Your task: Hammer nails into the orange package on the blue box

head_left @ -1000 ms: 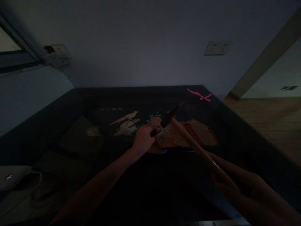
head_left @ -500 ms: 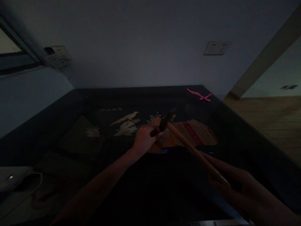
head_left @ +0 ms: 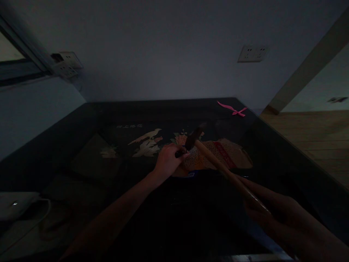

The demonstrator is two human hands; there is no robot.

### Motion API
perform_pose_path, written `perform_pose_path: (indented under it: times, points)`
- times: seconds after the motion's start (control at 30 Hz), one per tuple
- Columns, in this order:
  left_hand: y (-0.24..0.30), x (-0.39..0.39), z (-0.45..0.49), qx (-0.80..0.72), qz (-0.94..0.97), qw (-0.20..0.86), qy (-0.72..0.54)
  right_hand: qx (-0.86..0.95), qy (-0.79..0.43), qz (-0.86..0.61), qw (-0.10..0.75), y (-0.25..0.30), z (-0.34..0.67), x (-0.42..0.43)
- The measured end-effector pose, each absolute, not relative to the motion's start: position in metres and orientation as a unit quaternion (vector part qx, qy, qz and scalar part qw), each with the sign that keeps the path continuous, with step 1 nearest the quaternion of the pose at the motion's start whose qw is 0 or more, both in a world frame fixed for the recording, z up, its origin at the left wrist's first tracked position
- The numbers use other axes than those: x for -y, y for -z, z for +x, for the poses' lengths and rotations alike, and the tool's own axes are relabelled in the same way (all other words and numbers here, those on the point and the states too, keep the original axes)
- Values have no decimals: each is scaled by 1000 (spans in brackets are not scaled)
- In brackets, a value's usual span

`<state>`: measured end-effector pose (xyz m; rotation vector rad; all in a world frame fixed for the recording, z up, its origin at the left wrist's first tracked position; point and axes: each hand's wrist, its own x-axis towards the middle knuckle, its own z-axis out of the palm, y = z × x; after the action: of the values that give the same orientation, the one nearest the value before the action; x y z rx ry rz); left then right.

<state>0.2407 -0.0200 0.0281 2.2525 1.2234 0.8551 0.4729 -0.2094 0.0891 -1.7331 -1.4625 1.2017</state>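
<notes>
Right hand [head_left: 275, 213] grips hammer [head_left: 215, 160], its head [head_left: 194, 138] by small dark piece [head_left: 179, 153] pinched in left hand [head_left: 167, 159] over dotted sheet [head_left: 198, 159]; contact unclear; likely striking step; next move calls for steady hold.

One camera, worn on the head, looks forward and down over the tabletop [head_left: 169, 112] toward the wall [head_left: 163, 51].

Bare arms [head_left: 111, 217], dimly lit
Slim left forearm [head_left: 133, 198], uncovered to the left grip [head_left: 168, 159]; right grip [head_left: 290, 213] and wrist [head_left: 313, 229] bare, in shadow.
</notes>
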Motion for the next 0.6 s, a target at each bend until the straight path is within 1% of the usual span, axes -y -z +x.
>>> perform_pose_path:
  times: [0.2,0.3,0.43,0.6]
  points:
    - [-29,21,241,-442,812,224,-310,552,-438,-640,305,-92,471,208]
    - [-30,21,241,-439,813,226,-308,551,-445,-642,293,-92,471,207]
    - [-28,20,241,-434,808,231,-324,577,-418,-640,287,-93,475,208]
    - [-29,21,241,-451,813,219,-296,569,-451,-637,259,-93,473,207]
